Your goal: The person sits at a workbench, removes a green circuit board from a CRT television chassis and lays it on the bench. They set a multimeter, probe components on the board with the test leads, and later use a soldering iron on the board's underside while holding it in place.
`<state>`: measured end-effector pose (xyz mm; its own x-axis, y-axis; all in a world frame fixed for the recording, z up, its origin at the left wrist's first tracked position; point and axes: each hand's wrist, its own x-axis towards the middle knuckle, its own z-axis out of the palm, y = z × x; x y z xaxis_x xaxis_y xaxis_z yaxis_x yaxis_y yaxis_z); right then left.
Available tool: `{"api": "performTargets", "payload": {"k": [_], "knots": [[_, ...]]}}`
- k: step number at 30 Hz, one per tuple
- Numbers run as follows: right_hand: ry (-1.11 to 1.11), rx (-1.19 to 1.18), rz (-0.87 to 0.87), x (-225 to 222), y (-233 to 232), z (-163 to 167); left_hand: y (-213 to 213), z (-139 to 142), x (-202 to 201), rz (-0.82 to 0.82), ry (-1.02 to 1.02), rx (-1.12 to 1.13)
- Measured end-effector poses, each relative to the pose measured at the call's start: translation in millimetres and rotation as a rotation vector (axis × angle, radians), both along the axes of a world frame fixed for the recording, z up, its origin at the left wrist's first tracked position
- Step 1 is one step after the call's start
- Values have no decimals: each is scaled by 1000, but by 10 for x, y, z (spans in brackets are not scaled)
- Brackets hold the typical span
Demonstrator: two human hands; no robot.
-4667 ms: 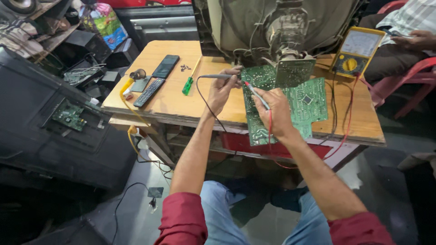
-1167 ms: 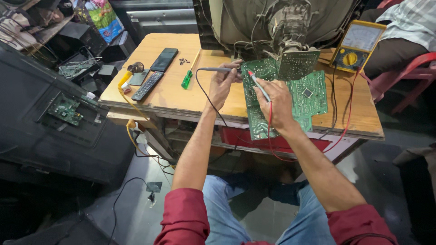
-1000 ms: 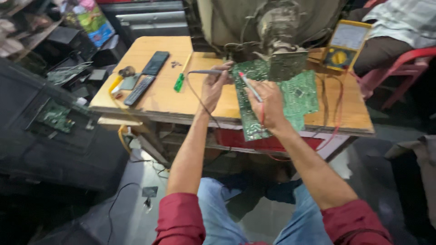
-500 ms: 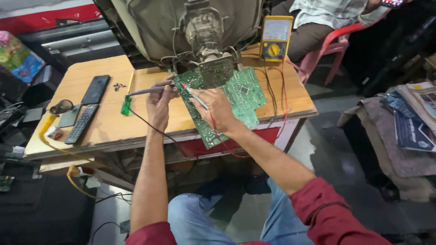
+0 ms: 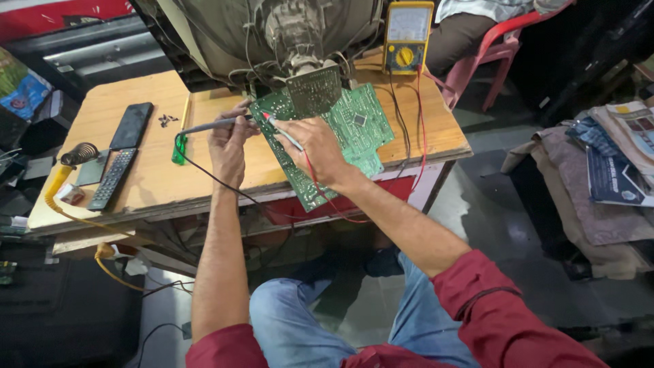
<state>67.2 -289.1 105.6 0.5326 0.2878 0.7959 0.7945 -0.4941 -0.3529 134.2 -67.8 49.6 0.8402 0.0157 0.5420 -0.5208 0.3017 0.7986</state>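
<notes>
While both probes apparently meet the green circuit board [image 5: 354,129], each hand grips one.

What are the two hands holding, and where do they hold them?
The left hand holds a black probe near its tip end. The right hand holds a red probe by its rear part.

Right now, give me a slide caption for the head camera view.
Left hand and right hand press two probes onto a green circuit board on a wooden table.
</notes>
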Motion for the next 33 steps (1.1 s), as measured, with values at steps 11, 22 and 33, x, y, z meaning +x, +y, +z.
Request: {"api": "performTargets", "payload": {"k": [11,22,33], "knots": [[-8,3,1,-15,-1,20,32,-19,16,-31,16,-20],[22,7,-5,-39,-3,26,43,62,-54,-59,56,-20],[23,5,-10,-49,-2,42,18,13,1,-13,23,-28]]}}
